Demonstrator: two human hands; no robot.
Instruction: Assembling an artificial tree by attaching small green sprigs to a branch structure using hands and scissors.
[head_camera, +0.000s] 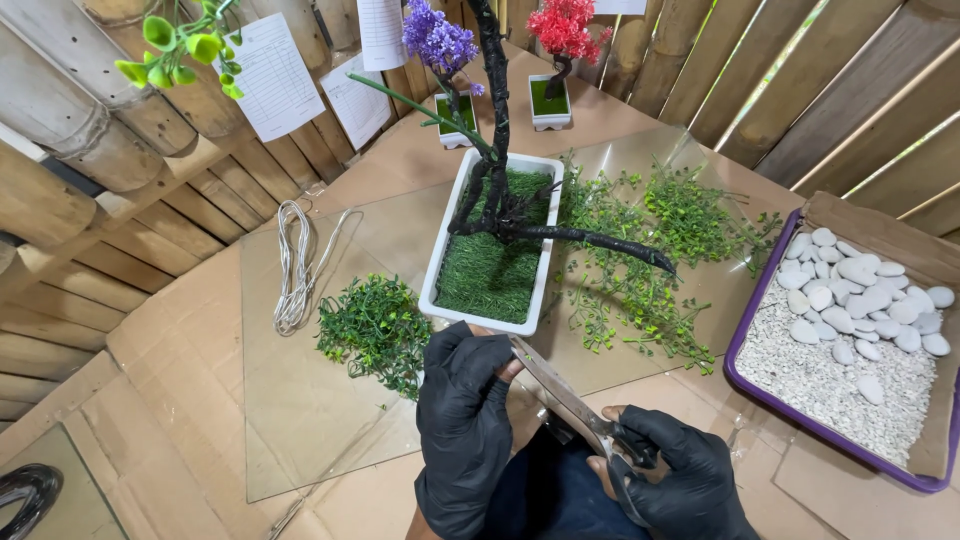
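A white rectangular planter (442, 250) lined with green fake grass stands mid-table, with a black twisted artificial tree trunk (497, 130) rising from it and a black branch (600, 243) reaching right. My left hand (462, 420), in a black glove, rests at the planter's near edge, its fingertips touching the tip of a pair of metal scissors (560, 395). My right hand (680, 470), also gloved in black, grips the scissors' handles. The blades point up-left toward the planter.
Loose green plastic foliage lies right of the planter (650, 250) and a clump left (375, 325). A wire coil (295, 265) lies left. A purple tray (745, 385) of white pebbles sits right. Two small potted flowers (550, 60) stand behind. Glass sheets cover the cardboard.
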